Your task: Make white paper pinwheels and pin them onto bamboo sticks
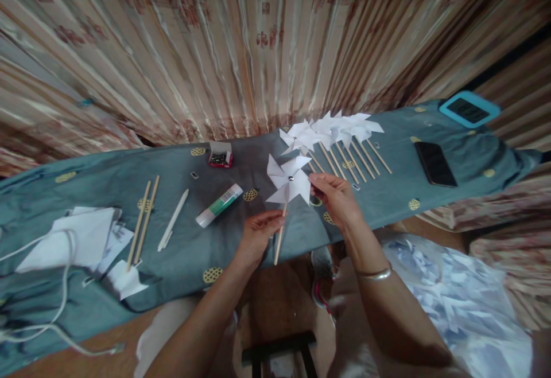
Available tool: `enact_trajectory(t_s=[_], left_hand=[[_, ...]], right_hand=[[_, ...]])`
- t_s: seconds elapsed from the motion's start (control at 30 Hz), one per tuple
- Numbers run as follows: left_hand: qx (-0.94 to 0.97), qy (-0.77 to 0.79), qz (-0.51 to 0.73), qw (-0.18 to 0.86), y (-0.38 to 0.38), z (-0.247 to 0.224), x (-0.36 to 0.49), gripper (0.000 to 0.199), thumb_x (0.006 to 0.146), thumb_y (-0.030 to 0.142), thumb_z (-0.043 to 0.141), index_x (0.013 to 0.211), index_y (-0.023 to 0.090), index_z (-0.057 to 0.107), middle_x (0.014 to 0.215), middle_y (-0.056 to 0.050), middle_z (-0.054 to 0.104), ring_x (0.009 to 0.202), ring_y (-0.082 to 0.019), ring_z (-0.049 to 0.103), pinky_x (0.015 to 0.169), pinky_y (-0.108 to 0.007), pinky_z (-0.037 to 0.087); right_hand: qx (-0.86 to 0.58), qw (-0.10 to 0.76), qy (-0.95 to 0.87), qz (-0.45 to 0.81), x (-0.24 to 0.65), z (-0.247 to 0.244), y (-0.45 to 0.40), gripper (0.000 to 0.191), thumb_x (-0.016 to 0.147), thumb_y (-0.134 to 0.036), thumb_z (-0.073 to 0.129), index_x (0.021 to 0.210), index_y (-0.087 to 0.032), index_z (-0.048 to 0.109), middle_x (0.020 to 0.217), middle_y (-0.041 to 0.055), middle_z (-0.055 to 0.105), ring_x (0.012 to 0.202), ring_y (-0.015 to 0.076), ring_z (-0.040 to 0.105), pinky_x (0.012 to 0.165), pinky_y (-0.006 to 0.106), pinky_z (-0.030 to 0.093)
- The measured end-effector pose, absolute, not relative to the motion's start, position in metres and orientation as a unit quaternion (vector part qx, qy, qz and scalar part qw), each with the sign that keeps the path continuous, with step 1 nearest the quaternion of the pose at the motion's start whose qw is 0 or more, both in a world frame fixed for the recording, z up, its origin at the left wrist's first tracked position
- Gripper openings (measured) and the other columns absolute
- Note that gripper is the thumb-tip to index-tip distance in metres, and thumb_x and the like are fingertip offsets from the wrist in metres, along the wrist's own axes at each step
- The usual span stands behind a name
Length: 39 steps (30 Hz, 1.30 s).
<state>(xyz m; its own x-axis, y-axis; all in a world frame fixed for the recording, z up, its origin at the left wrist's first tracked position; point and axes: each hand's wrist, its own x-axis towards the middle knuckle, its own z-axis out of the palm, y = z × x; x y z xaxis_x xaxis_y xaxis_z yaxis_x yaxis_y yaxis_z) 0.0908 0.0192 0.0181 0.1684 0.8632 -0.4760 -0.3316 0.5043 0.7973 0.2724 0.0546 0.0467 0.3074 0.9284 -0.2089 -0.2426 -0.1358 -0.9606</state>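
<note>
A white paper pinwheel (289, 179) with a silver pin at its centre is held above the cloth-covered table. My left hand (261, 232) is closed on its wooden stick (280, 239), just below the blades. At the right edge of the blades, my right hand (333, 193) pinches a paper tip between thumb and fingers. Behind it lies a row of several finished-looking white pinwheels (342, 131), their sticks pointing toward me. A small open red and white box (221, 156) of dark metal pins stands to the left, with a glue stick (219, 206) in front of it.
On the left lie a white pen (173, 219), two wooden sticks (147, 218), white papers (88, 239) and a white cable (64, 286). To the right are a black phone (435, 163) and a blue digital timer (469, 109). A plastic bag (456, 303) sits below the table's right side.
</note>
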Motion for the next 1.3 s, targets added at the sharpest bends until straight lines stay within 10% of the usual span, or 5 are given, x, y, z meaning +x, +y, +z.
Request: enact_trajectory(t_s=[1.3], left_hand=[[0.239, 0.482, 0.443, 0.717, 0.023, 0.017, 0.091, 0.039, 0.043, 0.034, 0.095, 0.075, 0.017, 0.081, 0.070, -0.004, 0.075, 0.062, -0.011, 0.059, 0.066, -0.023, 0.046]], right_hand=[[-0.547, 0.545, -0.284, 0.568, 0.247, 0.047, 0.050, 0.038, 0.046, -0.050, 0.093, 0.058, -0.021, 0.071, 0.054, -0.0038, 0.063, 0.054, 0.0088, 0.052, 0.056, 0.024, 0.042]])
